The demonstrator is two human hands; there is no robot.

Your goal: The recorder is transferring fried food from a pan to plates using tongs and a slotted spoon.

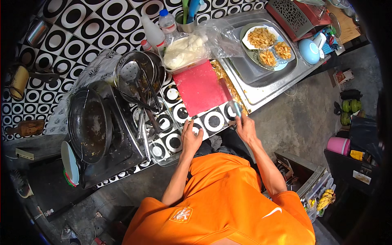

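A red cutting board (200, 87) lies on the tiled counter (213, 121) in front of me. My right hand (246, 130) grips the light blue handle of a knife (227, 90). The blade points away from me along the board's right edge, beside a strip of brownish food scraps (234, 87). Near the board's lower left corner rests my left hand (192, 137), thumb apart from the fingers and nothing held. Whether its fingertips touch the board or only the tiles, I cannot tell. Behind the board stands a plastic tub (176, 69) with pale dough-like food under clear plastic.
At left, a large wok (93, 128) sits on a black stove (121, 168). Strainers and a slotted spoon (130, 71) crowd the counter beside a glass dish (165, 160). At right, a steel sink (263, 78) holds a tray with cut fried-looking food (261, 37) in dishes.
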